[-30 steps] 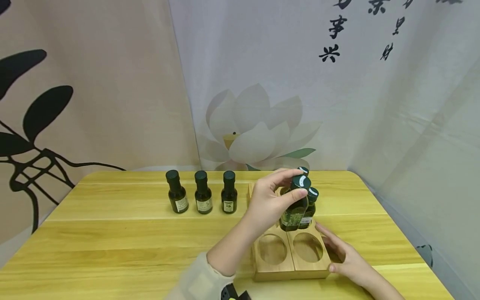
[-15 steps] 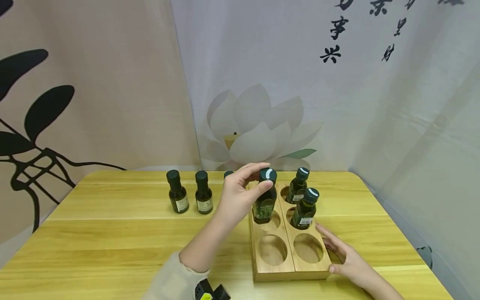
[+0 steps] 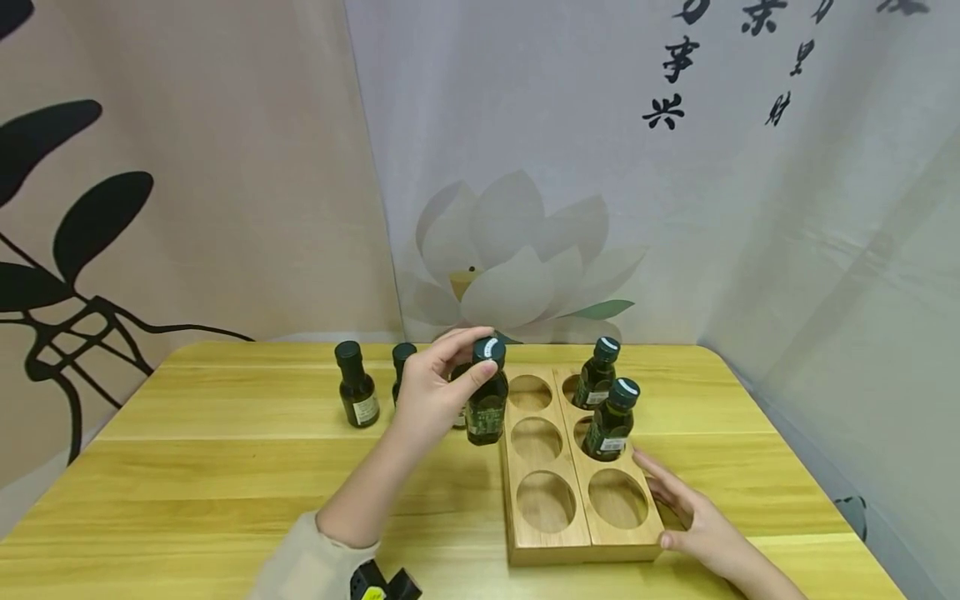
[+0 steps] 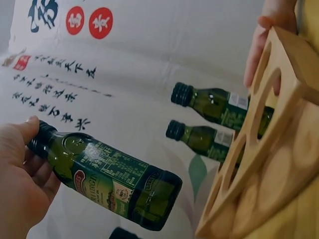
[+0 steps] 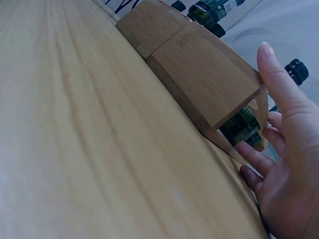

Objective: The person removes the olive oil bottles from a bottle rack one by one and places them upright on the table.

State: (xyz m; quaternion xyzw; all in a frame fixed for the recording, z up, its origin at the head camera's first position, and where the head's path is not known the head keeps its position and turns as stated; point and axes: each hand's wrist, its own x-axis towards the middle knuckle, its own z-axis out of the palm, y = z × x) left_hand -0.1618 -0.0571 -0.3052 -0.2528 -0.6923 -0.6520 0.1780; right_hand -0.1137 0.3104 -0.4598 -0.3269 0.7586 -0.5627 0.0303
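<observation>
My left hand pinches a small dark-green olive oil bottle by its cap and neck, thumb in front. In the head view this bottle hangs nearly upright beside the left edge of a wooden bottle rack. The left wrist view shows its green label face-on. My right hand rests against the rack's right side, thumb near the front corner, fingers loosely bent. Two similar bottles stand in the rack's right row: one in the back hole, one in the middle hole. The other holes hold no bottles.
Left of the rack, a dark bottle with a pale label stands on the wooden table. Another is partly hidden behind my left hand, and a third almost wholly. A printed cloth hangs behind the table.
My left hand has carried the held bottle leftward from over the rack's right row, across the left row, to beyond its left edge. My right hand and the rack have stayed put.
</observation>
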